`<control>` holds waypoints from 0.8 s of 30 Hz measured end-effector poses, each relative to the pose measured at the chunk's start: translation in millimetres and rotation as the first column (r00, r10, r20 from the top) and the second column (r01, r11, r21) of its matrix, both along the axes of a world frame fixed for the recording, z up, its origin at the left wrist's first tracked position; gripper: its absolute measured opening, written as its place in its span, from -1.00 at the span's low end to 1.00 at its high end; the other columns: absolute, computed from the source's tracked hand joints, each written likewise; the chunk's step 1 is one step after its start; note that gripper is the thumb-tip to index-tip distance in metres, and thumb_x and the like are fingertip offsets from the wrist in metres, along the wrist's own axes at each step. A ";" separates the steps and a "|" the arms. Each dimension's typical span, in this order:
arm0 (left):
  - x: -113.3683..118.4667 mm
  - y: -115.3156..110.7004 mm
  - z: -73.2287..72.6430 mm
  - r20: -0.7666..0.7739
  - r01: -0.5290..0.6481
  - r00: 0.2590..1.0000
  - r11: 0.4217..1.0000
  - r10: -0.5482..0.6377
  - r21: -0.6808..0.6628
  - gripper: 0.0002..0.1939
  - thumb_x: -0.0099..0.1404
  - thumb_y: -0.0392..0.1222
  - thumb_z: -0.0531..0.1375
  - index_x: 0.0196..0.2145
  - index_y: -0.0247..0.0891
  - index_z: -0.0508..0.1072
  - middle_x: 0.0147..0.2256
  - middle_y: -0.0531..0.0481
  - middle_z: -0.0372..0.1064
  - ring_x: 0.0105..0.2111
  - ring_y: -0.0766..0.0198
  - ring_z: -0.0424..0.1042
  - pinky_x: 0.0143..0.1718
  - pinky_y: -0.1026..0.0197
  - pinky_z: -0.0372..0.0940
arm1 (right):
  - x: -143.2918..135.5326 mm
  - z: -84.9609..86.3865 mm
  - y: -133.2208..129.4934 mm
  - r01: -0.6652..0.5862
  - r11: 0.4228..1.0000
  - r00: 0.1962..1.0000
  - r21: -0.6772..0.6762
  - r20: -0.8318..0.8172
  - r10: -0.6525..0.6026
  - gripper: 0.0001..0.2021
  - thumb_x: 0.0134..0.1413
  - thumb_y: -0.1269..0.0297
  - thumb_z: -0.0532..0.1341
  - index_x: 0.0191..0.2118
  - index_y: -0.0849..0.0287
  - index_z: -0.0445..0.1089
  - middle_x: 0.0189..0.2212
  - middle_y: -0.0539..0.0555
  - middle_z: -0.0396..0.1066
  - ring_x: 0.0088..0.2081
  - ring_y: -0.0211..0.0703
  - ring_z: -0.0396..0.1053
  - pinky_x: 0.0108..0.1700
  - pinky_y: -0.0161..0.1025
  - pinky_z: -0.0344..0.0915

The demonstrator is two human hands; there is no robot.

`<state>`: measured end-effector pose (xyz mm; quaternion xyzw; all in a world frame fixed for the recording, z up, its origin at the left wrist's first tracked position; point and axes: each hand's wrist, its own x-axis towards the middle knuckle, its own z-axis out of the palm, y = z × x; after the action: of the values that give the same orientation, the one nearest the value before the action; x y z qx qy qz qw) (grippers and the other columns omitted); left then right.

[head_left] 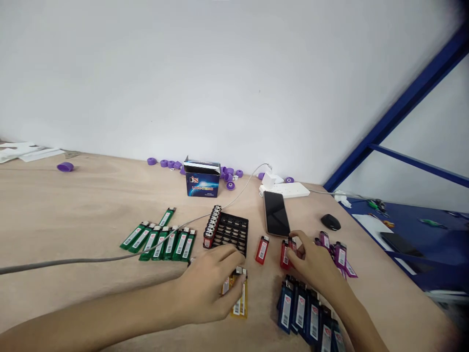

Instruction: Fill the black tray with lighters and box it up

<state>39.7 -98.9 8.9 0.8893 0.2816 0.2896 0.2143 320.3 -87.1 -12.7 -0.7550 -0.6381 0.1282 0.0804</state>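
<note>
My left hand (207, 286) reaches over several yellow lighters (238, 307), its thumb and fingers closed around one; part of the group is hidden under the hand. Just beyond it lies a black slotted tray (234, 230), with red lighters (212, 227) standing upright along its left side. My right hand (311, 259) pinches a red lighter (292, 244) between thumb and fingers, beside another red lighter (284, 254). A single red lighter (262, 250) lies between the hands. Dark blue lighters (300, 309) lie below my right hand, and purple ones (341, 255) to its right.
Green lighters (160, 243) lie at left, crossed by a grey cable (128, 256). Behind the tray stands a blue lighter box (202, 183), with purple caps (229, 175) near the wall. A phone (276, 213), a power strip (293, 189) and a mouse (330, 222) sit at right.
</note>
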 end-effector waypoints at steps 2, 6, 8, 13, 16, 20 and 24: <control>9.7 3.7 3.8 -0.183 -0.045 0.982 0.998 0.036 -0.042 -0.86 0.35 -0.25 0.07 -0.17 -0.28 0.38 -0.26 -0.13 0.41 -0.25 0.09 0.45 -0.23 0.10 0.40 | -7.3 -2.7 2.8 -0.024 0.999 0.998 -0.024 0.054 0.025 -0.69 0.22 0.29 0.06 0.05 0.22 0.26 -0.52 0.07 0.47 -0.36 0.06 0.49 -0.33 -0.24 0.14; 36.9 17.0 8.5 -0.400 -0.108 0.913 0.993 0.079 -0.051 -0.80 0.34 -0.17 0.11 -0.13 -0.28 0.40 -0.21 -0.15 0.43 -0.20 -0.01 0.48 -0.20 0.02 0.42 | -12.5 -9.0 6.5 -0.022 0.999 0.992 -0.040 0.122 0.027 -0.71 0.23 0.26 0.10 0.03 0.25 0.24 -0.43 0.20 0.51 -0.32 0.14 0.50 -0.35 -0.23 0.10; 52.7 24.9 6.6 -0.430 -0.125 0.898 0.991 0.089 -0.055 -0.77 0.32 -0.14 0.14 -0.14 -0.31 0.42 -0.22 -0.20 0.45 -0.21 -0.07 0.50 -0.21 -0.04 0.43 | -11.2 -9.9 7.2 -0.018 0.999 0.992 -0.037 0.126 0.023 -0.73 0.21 0.30 0.11 0.00 0.25 0.25 -0.44 0.20 0.51 -0.33 0.13 0.50 -0.36 -0.24 0.08; 91.8 40.8 -6.5 -0.475 -0.162 0.875 0.982 0.097 -0.097 -0.65 0.32 -0.05 0.21 -0.07 -0.39 0.44 -0.16 -0.31 0.47 -0.13 -0.14 0.49 -0.12 -0.13 0.42 | -4.3 -7.6 7.0 0.023 1.000 0.992 0.001 0.124 -0.023 -0.73 0.09 0.34 0.18 -0.06 0.23 0.31 -0.49 0.11 0.48 -0.38 0.05 0.48 -0.37 -0.26 0.09; 108.1 48.9 -13.8 -0.483 -0.197 0.869 0.969 0.103 -0.148 -0.64 0.37 -0.06 0.25 0.00 -0.37 0.42 -0.08 -0.22 0.44 -0.08 0.00 0.47 -0.05 -0.09 0.40 | 0.0 -6.3 5.7 0.048 0.998 0.993 0.038 0.104 -0.052 -0.73 0.07 0.36 0.17 -0.07 0.25 0.36 -0.47 0.14 0.51 -0.38 0.04 0.49 -0.36 -0.26 0.13; 116.0 57.1 -19.0 -0.443 -0.198 0.894 0.948 0.071 -0.248 -0.71 0.42 -0.11 0.22 0.02 -0.30 0.43 -0.01 -0.13 0.41 -0.07 0.10 0.46 -0.05 -0.04 0.41 | 4.6 -3.5 3.6 0.044 0.996 0.997 0.078 0.064 -0.049 -0.74 0.04 0.38 0.16 -0.12 0.24 0.43 -0.41 0.22 0.56 -0.33 0.08 0.51 -0.32 -0.23 0.20; 110.0 50.7 -19.7 -0.301 -0.138 0.953 0.916 0.020 -0.376 -0.79 0.38 -0.18 0.25 -0.08 -0.32 0.45 -0.08 -0.13 0.42 -0.07 0.08 0.45 0.01 -0.08 0.36 | 6.3 4.3 -1.3 0.039 0.991 0.999 0.125 0.024 -0.042 -0.76 0.02 0.33 0.13 -0.18 0.18 0.46 -0.34 0.19 0.60 -0.30 0.07 0.53 -0.26 -0.20 0.28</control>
<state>149.7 -48.2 -10.8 0.8488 0.3983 0.1017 0.3324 326.6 -88.4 -8.5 -0.7629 -0.6303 0.0765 0.1217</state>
